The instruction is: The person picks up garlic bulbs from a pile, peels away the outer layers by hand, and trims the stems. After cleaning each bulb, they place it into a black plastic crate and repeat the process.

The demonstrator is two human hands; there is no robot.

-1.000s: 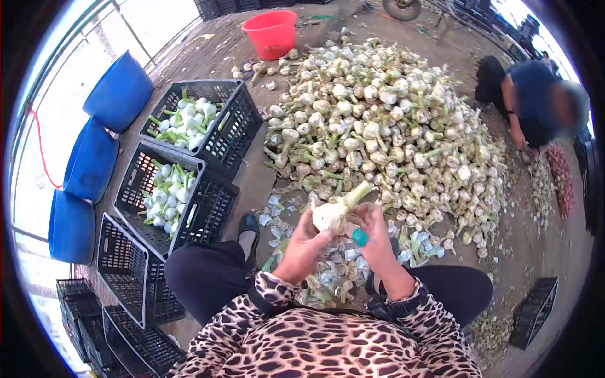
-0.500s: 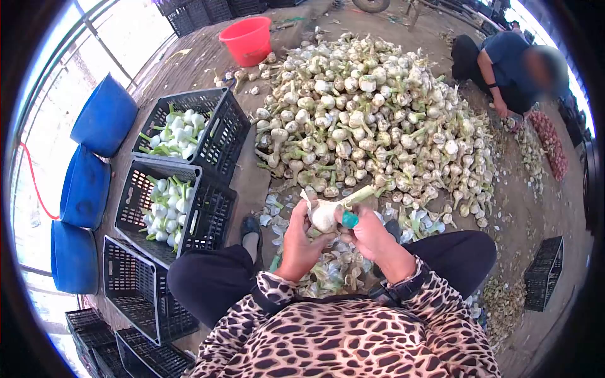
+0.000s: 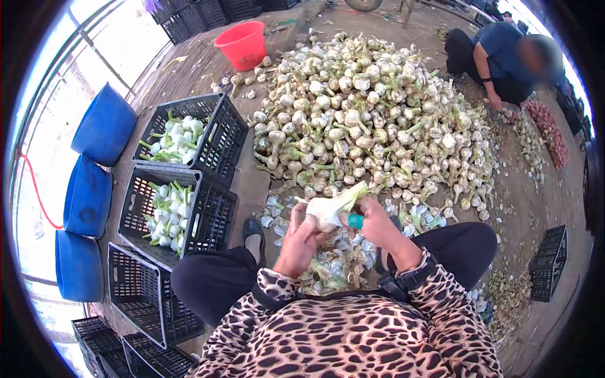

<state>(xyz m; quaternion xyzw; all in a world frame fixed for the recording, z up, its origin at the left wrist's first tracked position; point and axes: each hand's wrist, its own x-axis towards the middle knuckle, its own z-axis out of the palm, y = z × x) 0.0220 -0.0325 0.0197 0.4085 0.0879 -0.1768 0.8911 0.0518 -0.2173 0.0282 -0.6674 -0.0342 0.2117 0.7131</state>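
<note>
Two crates part-filled – the far crate [image 3: 230, 142] and the near crate [image 3: 214, 211] each hold a shallow layer of clean white bulbs with green stalks, while a third crate [image 3: 135, 283] beside the knee stands empty. Most of the stock is undone, by the look of it: the pile [image 3: 372, 113] of unpeeled bulbs covers the ground ahead, and only a modest litter of peelings [image 3: 340, 264] lies between the feet. One bulb [image 3: 328, 211] is in hand, held above the peelings just short of the pile's near edge and seemingly half stripped, with a loose flap of skin at its left. Its long axis runs lower left to upper right – root end toward the palm, cut stalk pointing away toward the pile. The left hand [image 3: 299, 239] has its fingers curled tight under the bulb. The right hand [image 3: 375, 223] is closed round a teal tool [image 3: 357, 221] set against the bulb's side; its blade cannot be made out.
</note>
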